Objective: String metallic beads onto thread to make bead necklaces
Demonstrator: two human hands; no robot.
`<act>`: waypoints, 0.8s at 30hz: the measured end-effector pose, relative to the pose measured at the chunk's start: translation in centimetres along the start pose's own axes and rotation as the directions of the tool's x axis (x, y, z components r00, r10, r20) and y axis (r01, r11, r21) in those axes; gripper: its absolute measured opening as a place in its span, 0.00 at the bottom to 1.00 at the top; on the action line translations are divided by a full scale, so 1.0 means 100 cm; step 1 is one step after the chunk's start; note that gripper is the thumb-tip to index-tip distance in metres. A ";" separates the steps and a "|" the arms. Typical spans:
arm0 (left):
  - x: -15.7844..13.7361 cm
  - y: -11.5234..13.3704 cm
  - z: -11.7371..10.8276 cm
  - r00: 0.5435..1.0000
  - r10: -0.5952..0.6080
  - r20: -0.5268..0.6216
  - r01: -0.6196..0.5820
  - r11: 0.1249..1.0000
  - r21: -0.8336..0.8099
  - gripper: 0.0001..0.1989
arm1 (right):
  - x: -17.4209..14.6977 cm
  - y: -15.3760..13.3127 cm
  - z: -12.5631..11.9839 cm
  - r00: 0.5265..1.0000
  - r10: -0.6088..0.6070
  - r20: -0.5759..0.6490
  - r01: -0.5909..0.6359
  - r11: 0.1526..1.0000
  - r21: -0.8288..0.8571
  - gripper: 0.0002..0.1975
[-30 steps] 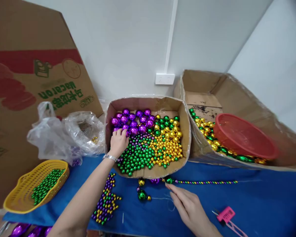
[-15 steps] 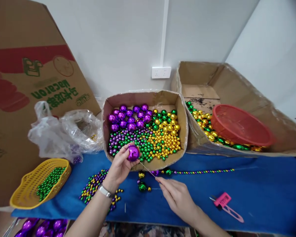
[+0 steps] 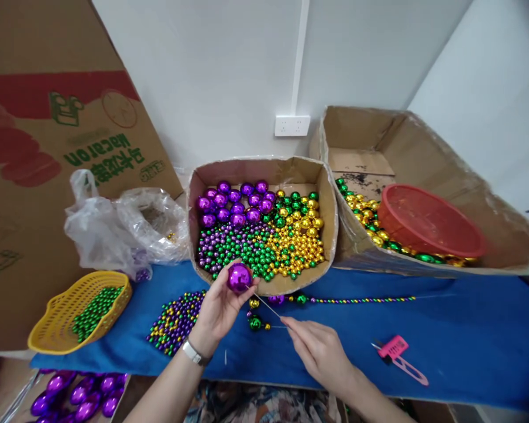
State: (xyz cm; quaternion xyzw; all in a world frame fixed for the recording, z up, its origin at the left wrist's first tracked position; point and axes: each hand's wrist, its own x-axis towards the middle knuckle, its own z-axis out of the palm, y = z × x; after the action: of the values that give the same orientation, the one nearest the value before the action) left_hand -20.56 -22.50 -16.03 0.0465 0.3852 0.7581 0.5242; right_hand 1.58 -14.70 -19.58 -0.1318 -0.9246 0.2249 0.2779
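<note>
My left hand (image 3: 223,305) is closed around a large shiny purple bead (image 3: 239,277), held over the near edge of a cardboard box. My right hand (image 3: 320,352) pinches a thin pale string (image 3: 268,306), which runs up to the purple bead; whether its tip is inside the hole is too small to tell. Below the box lies a bead strand (image 3: 361,300) of small purple, green and gold beads, with larger beads toward its left end. Its bent end carries a green bead (image 3: 254,322) and a gold one, and thread leads from there to my right hand.
The cardboard box (image 3: 328,258) holds purple, green and gold beads. A bigger box (image 3: 357,258) with a red basin (image 3: 432,223) stands right. Left are a yellow basket (image 3: 48,335), plastic bags (image 3: 94,229) and a loose bead pile (image 3: 176,320). A pink cutter (image 3: 394,348) lies at right.
The view has shifted slightly. My left hand still holds the purple bead, now turned a little with its fingers more spread beneath. My right hand keeps its pinch on the string.
</note>
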 end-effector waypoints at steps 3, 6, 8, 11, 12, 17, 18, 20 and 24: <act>-0.001 -0.001 -0.002 1.000 0.019 0.001 -0.019 1.000 -0.010 0.18 | -0.003 0.001 0.002 1.000 0.002 0.014 -0.001 1.000 -0.015 0.15; -0.002 -0.001 -0.006 0.999 0.040 0.002 -0.040 0.999 0.012 0.16 | -0.005 0.003 0.002 1.000 0.008 0.027 -0.008 1.000 -0.022 0.15; -0.003 -0.001 -0.008 0.998 0.067 0.019 -0.068 0.997 0.045 0.16 | -0.007 0.004 0.002 1.000 0.009 0.025 -0.009 1.000 -0.024 0.16; -0.004 -0.002 -0.011 0.998 0.068 0.001 -0.068 0.996 0.055 0.14 | -0.008 0.004 0.003 0.999 0.012 0.035 -0.011 1.000 -0.025 0.16; -0.004 -0.003 -0.011 0.997 0.071 -0.008 -0.071 0.996 0.058 0.14 | -0.007 0.004 0.004 0.999 0.010 0.039 -0.009 1.000 -0.028 0.16; -0.006 -0.007 -0.017 0.974 0.210 0.081 -0.225 0.916 0.331 0.22 | -0.003 0.006 0.001 1.000 -0.001 0.028 0.004 0.997 -0.082 0.16; -0.007 -0.007 -0.019 0.968 0.225 0.111 -0.251 0.879 0.405 0.25 | -0.002 0.007 0.000 1.000 -0.003 0.023 0.005 0.996 -0.095 0.16; -0.008 -0.006 -0.022 0.959 0.232 0.160 -0.282 0.813 0.510 0.28 | -0.001 0.010 -0.003 1.000 -0.006 0.017 0.008 0.993 -0.118 0.16; -0.010 -0.004 -0.027 0.944 0.246 0.219 -0.328 0.752 0.572 0.28 | -0.003 0.014 -0.003 1.000 -0.018 0.024 0.022 0.987 -0.161 0.16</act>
State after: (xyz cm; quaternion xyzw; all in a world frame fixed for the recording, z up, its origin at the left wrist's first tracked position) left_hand -21.07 -24.72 -17.82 0.3181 0.5587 0.6633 0.3830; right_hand 2.18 -13.49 -20.22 -0.1420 -0.9440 0.1483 0.2581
